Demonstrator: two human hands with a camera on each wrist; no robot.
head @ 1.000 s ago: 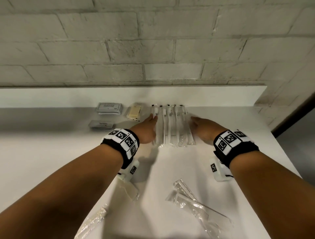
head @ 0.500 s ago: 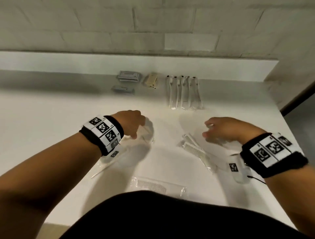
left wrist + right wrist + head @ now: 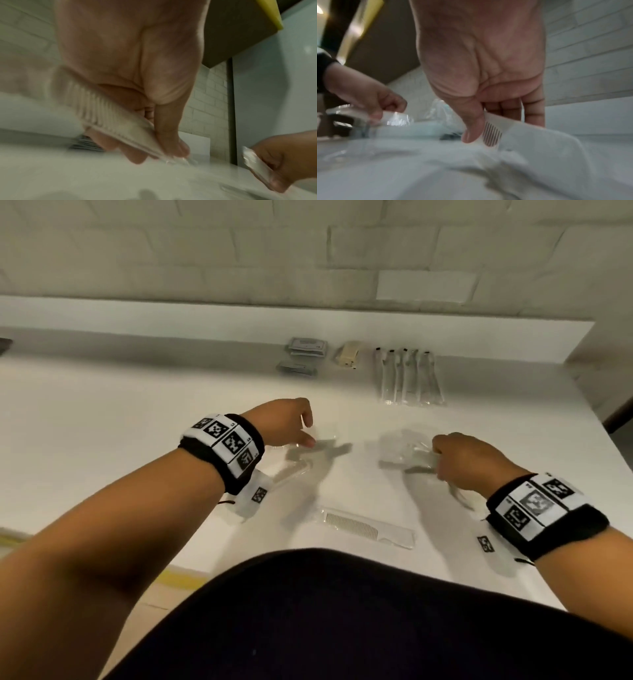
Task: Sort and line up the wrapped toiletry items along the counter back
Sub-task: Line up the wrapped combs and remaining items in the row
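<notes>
White counter (image 3: 137,412) runs under a pale brick wall (image 3: 239,261), with a raised ledge (image 3: 171,316) along its back. Against that ledge lie sorted goods: two grey sachets (image 3: 305,356), a cream packet (image 3: 348,356) beside them, and a tight row of wrapped toothbrushes (image 3: 407,378) to the right. Nearer the person, the left hand (image 3: 284,422) hovers just over the counter with thumb and fingers pinched on a wrapped comb (image 3: 106,112); the comb runs back under the palm toward the wrist, its clear wrapper end sticking out past the fingertips. The right hand (image 3: 469,460) is likewise closed on a second wrapped comb (image 3: 493,134), thumb pressing on the teeth from one side and fingers behind, the wrapper trailing down toward the counter and crumpled plastic bunching ahead of the knuckles. Both held combs sit mid-counter, well apart from the back row. A third wrapped comb (image 3: 366,527) lies flat and untouched between the two forearms, close to the near edge by the person's dark clothing (image 3: 342,628).
</notes>
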